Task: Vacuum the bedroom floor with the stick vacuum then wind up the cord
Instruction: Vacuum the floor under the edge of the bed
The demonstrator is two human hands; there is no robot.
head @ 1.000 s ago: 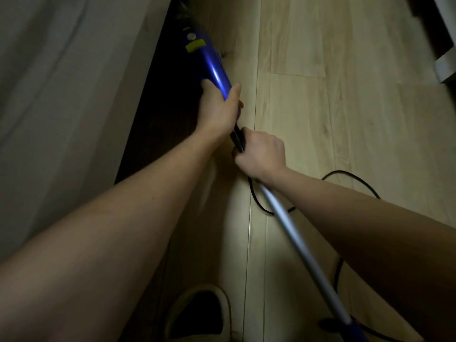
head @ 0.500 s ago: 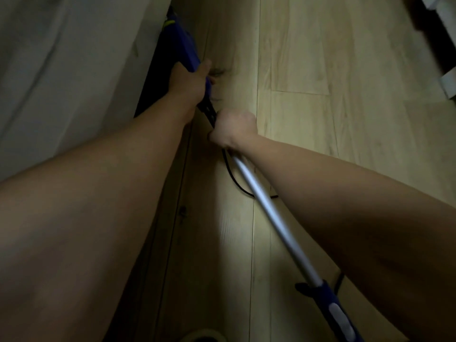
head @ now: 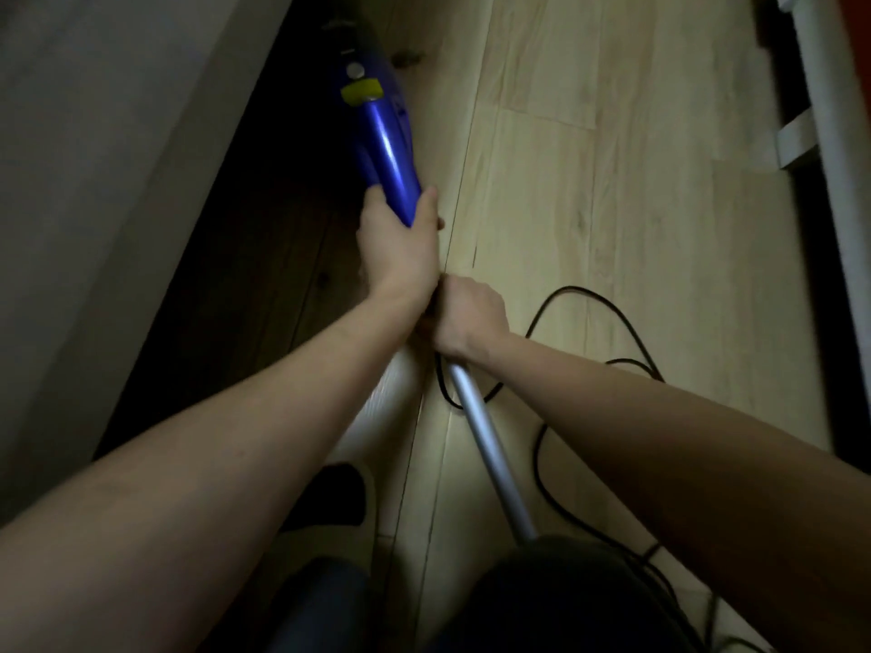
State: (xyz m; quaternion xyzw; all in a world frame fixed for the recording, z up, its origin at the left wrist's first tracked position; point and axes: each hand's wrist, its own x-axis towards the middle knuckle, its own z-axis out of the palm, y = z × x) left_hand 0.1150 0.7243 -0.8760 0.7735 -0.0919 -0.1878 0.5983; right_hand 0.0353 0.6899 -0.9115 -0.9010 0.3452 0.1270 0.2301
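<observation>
Left hand (head: 398,249): fingers curled round the lower end of the blue body of the stick vacuum (head: 384,134), thumb on the right side of the casing, the other fingers wrapped under on the left; grip closed on the casing, back of the hand toward the camera

Right hand (head: 469,318): fist closed round the top of the silver tube (head: 488,445), just behind and touching the left wrist; knuckles up, fingertips hidden beneath the tube

Stick vacuum: blue body slanting away from the hands toward the upper left, a yellow button (head: 362,92) and a small round grey knob on its upper face; its far end lies in the dark gap under the bed (head: 118,157) and cannot be made out. The silver tube runs back from the right fist toward the bottom of the view and passes behind dark clothing there

Cord (head: 608,308): black, lying loose on the floor to the right of the tube in one wide loop, crossing under the tube just below the right fist, then trailing to the lower right corner

Floor (head: 589,205): pale wood-pattern planks, seams running away from the viewer; a small dark clump of debris (head: 407,56) beside the vacuum's upper end

Bed: grey fabric side filling the left of the view, deep shadow beneath

White furniture frame (head: 815,110): along the right edge, blurred

Slipper (head: 344,501): pale rim, dark inside, bottom centre, partly hidden by the left forearm
</observation>
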